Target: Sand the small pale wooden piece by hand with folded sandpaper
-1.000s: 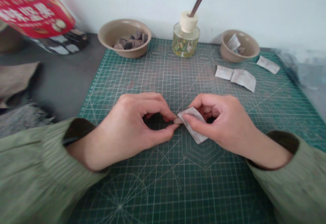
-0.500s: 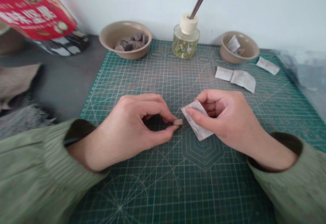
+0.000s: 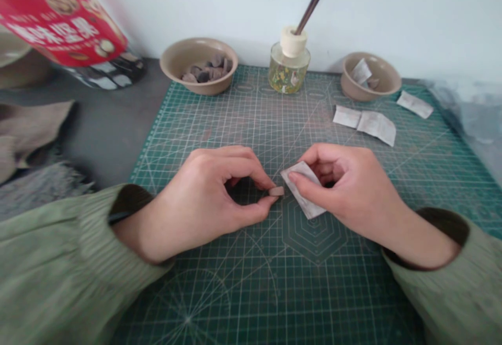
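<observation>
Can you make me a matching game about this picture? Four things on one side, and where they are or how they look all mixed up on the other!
Things:
1. small brown piece
2. nearest pale sheet
3. glass bottle
4. cutting mat

Clues:
A. has dark sticks poking out of its top
B. held in the right hand
C. green with pale lines
D. pinched in the left hand

Right pairs: 1-D, 2-B, 3-A, 4-C

The chip (image 3: 276,191) (over the mat (image 3: 314,303)) is left of the sheet (image 3: 310,209).
</observation>
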{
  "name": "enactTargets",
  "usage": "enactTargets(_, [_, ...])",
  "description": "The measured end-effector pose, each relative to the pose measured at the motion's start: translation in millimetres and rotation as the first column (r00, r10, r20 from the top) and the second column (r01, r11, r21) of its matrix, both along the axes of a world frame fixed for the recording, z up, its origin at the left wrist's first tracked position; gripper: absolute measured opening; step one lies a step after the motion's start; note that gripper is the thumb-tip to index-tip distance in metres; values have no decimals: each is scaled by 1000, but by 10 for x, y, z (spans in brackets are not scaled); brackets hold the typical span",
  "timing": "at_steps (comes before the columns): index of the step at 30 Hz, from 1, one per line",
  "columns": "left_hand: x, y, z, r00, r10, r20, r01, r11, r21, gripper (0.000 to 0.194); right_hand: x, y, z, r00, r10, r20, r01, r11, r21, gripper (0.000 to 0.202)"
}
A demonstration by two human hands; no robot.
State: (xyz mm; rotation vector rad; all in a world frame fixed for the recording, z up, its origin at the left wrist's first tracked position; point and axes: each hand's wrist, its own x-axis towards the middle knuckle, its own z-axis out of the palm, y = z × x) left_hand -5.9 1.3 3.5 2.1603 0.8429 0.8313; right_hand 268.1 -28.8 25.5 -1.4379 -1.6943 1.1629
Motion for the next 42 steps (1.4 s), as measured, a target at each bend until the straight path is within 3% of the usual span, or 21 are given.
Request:
enactTargets(4, [-2, -20, 0, 1000, 11, -18, -11, 1000, 1, 7, -3, -26, 65, 992, -14, -123, 5, 997, -71, 21])
enactTargets(8, [-7, -47, 2, 998, 48, -45, -48, 999, 4, 12, -15, -38, 87, 995, 12, -99, -16, 999, -46, 19])
enactTargets(16, [10, -30, -24, 1000, -23, -9, 24, 996, 86, 19, -9, -29, 69, 992, -43, -115, 38, 998, -47, 26])
enactTargets(21, [-8, -18, -35, 999, -29, 12, 28, 998, 61, 19, -14, -27, 64, 990, -57, -130, 49, 997, -64, 33])
enactTargets(29, [-21, 18, -36, 999, -39, 15, 38, 999, 36, 22, 9, -25, 51, 993, -45, -105, 42, 999, -33, 23])
enactTargets(37, [-32, -14, -45, 993, 115, -41, -118, 989, -84, 9, -6, -41, 25, 994, -28, -104, 24, 999, -43, 20])
enactTargets(42, [-13, -14, -33, 996, 88, -13, -88, 996, -32, 10, -35, -27, 3, 994, -21, -110, 13, 997, -77, 23])
